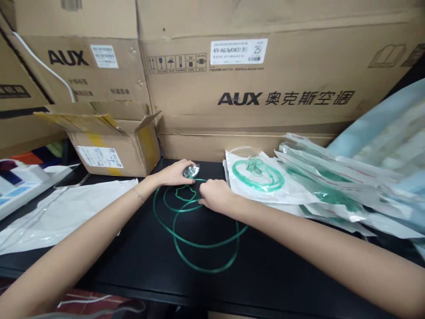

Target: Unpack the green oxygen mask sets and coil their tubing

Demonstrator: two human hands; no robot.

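Observation:
My left hand (179,173) is closed around a small clear, shiny plastic piece (191,171) at the back middle of the black table. Just right of it, my right hand (215,195) is curled shut, with green tubing (206,246) running in at its fingertips. The tubing spreads in wide loops over the table in front of both hands. Between the hands lies a thin green loop with a wavy outline (186,193). My right fingers hide part of the tubing.
A small open carton (113,148) stands at the back left, before large cardboard boxes (282,79). White pouches, one with a coiled green tube (259,175), are piled at the right. A white sheet-like pouch (76,208) and a power strip (26,181) lie left. The black table (139,274) ends near me.

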